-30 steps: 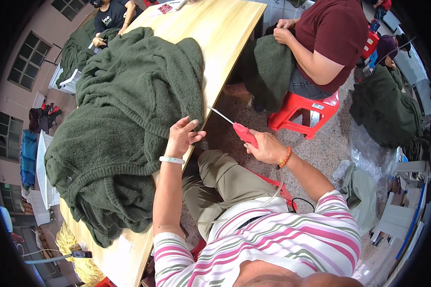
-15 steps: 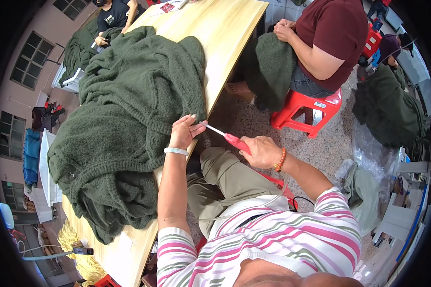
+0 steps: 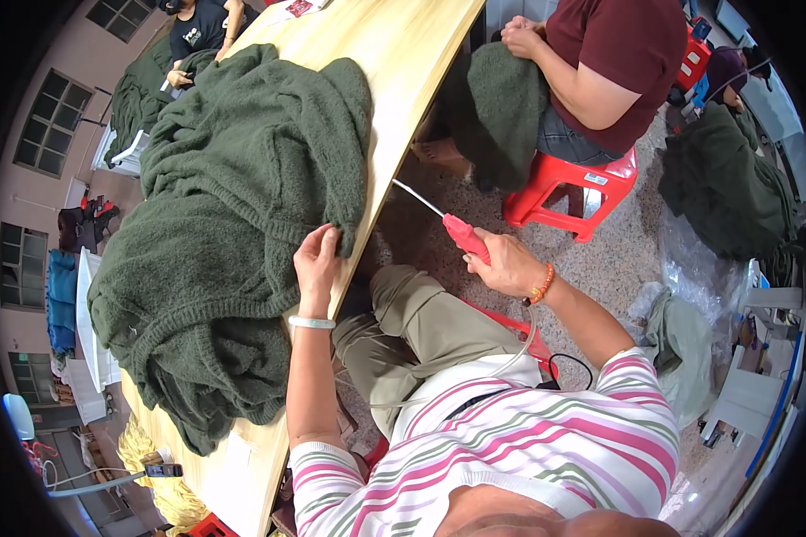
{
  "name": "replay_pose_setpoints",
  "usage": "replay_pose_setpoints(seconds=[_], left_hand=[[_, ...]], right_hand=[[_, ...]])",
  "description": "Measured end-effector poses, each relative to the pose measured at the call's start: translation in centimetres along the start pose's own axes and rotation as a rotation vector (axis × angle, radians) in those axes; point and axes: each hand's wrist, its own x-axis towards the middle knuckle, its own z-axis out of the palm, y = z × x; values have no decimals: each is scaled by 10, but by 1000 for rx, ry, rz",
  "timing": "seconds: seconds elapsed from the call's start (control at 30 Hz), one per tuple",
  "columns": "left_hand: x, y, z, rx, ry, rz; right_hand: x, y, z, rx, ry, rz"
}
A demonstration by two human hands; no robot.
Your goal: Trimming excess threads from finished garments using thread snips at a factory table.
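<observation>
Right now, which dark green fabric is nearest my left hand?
The big heap on the wooden table: your left hand is at its edge. The upper-left pile, far-right pile and maroon-shirted person's lap piece are farther off.

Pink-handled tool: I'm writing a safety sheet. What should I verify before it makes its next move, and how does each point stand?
1. Right hand gripping the pink-handled tool: ok.
2. Left hand pinching the dark green knit near the table edge: ok.
3. Metal rod clear of the left hand: ok.
4. Seated neighbour's hands away from the rod: ok.
5. Pale tube across the lap, free of snags: cannot tell.
</observation>
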Motion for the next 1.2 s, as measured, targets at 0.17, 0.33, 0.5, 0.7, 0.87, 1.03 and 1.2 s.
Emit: replay_pose_setpoints(seconds=[0.17,0.33,0.5,0.7,0.87,1.03,1.2], left_hand=[[-13,3,27,968,181,628],[9,1,30,333,121,270],[12,7,15,-236,-79,-87],[11,-3,-5,-267,-100,-184],[0,17,0,37,-316,-173],[21,40,13,650,60,245],[86,10,29,775,145,464]], right_hand=[[-1,-1,6,-3,-24,-30],[-10,-28,10,-218,-161,-58],[-10,-37,14,-266,-190,-99],[-2,-48,22,-283,-278,-164],[-1,-33,9,-211,-126,-82],[8,-19,3,-83,-74,-54],[22,-45,4,-226,-78,-54]])
